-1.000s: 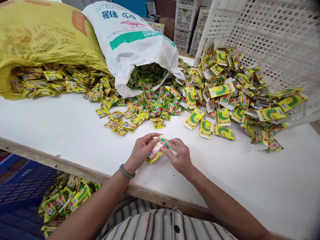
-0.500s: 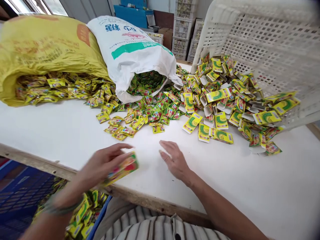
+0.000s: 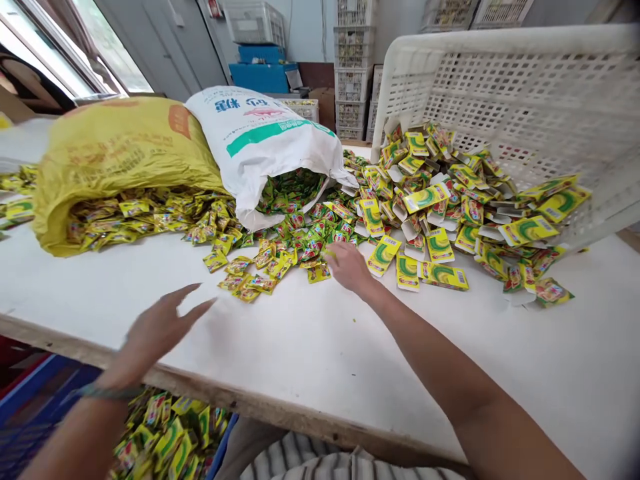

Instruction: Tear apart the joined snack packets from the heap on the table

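Note:
My left hand (image 3: 163,323) hovers over the white table's near left part, thumb and fingers apart, holding nothing. At the front edge of the pile of small green packets (image 3: 313,237), my right hand (image 3: 349,268) has its fingers curled together on a small packet (image 3: 330,254), mostly hidden by the fingers. Just left of it lie loose yellow packets (image 3: 263,285). To its right, small yellow-green boxes (image 3: 384,256), several with flaps open, spread from a heap.
A yellow sack (image 3: 125,143) and a white sack (image 3: 280,150) lie with their mouths spilling packets. A white plastic basket (image 3: 400,63) lies tipped at the right. Below the table's wooden edge (image 3: 200,393), a blue crate (image 3: 45,407) holds many filled boxes.
The box in my left hand is gone from it, and that hand has moved left and opened. My right hand has reached forward to the green packets. The view has tilted up.

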### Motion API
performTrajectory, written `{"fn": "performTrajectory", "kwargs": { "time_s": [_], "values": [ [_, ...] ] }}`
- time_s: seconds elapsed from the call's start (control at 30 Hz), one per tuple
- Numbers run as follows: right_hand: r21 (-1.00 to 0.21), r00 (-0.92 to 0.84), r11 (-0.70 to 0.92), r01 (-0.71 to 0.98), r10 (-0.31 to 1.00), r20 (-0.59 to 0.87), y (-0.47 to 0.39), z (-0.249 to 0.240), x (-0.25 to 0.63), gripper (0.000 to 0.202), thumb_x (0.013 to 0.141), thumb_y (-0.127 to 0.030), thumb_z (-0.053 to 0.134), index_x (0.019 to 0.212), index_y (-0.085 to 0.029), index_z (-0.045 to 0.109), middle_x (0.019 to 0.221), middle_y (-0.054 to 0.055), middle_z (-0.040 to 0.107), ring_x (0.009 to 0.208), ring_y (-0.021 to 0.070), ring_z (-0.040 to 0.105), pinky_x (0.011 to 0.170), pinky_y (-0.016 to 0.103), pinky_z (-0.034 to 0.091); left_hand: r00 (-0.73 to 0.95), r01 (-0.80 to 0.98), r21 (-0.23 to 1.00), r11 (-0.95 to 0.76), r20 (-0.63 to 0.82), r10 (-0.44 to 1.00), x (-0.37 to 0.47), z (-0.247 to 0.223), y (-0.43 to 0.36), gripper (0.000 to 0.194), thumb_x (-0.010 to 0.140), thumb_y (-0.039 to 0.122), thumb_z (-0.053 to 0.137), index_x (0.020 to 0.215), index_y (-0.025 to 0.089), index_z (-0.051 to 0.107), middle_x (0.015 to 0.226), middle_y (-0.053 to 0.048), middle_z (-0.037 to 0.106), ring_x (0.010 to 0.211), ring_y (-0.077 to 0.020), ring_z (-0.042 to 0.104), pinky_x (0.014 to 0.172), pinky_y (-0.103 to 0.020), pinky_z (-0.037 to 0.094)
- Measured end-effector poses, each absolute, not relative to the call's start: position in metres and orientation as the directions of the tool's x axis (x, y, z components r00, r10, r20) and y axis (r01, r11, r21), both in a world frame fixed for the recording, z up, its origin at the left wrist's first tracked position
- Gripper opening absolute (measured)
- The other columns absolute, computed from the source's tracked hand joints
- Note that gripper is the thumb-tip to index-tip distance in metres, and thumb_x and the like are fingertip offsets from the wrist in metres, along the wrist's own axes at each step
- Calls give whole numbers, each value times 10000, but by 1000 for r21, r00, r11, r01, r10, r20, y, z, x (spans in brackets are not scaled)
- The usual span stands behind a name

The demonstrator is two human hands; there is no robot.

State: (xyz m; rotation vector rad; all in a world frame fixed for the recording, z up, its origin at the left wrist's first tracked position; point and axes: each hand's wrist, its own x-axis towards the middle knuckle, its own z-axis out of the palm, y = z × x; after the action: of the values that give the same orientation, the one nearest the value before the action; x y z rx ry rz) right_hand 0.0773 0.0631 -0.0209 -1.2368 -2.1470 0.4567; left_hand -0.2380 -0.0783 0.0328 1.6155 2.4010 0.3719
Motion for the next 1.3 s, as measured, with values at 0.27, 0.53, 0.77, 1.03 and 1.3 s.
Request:
{"fn": "performTrajectory", "kwargs": {
  "time_s": [0.27,0.53,0.77,1.03,1.3],
  "values": [
    [-365,-576,582,726,806,139,51,-50,74,374,926,-425,539,1255,-262,615,1418,117,499,1346,321,364,1006,508,399,-75,981,172,86,-70,995,-134,-36,-3,623,897,517,444,1459,253,403,1490,-159,431,1397,-409,288,1052,-596,312],
    [-448,-569,553,702,814,115,1,-42,150,514,798,-237,725,1292,-200,587,1311,138,591,1212,290,493,993,453,440,185,939,316,-138,-126,975,-80,-22,-12,571,835,253,539,1402,274,474,1513,-140,392,1406,-381,286,1083,-627,247],
    [-482,-576,582,655,797,179,-32,-36,164,363,866,-87,511,1185,-203,642,1124,90,698,1012,247,574,864,392,468,-72,954,291,73,-11,997,-52,-4,-28,324,876,435,495,973,181,672,1081,-150,635,1100,-330,544,902,-471,412],
    [-592,-197,336,733,937,287,-22,-51,166,223,893,-247,574,1076,-187,686,1115,123,672,1065,269,560,934,432,424,44,960,279,-2,-145,988,-27,-13,-20,281,759,409,686,884,160,644,1022,-155,668,1046,-366,527,805,-431,398],
    [-582,-220,226,781,972,83,-23,-51,163,136,755,-228,721,775,-192,591,937,81,634,905,234,548,767,346,436,64,962,274,1,-228,972,-18,-8,-15,283,673,390,712,866,192,651,809,-107,698,941,-349,606,745,-377,397]
  ]
}}
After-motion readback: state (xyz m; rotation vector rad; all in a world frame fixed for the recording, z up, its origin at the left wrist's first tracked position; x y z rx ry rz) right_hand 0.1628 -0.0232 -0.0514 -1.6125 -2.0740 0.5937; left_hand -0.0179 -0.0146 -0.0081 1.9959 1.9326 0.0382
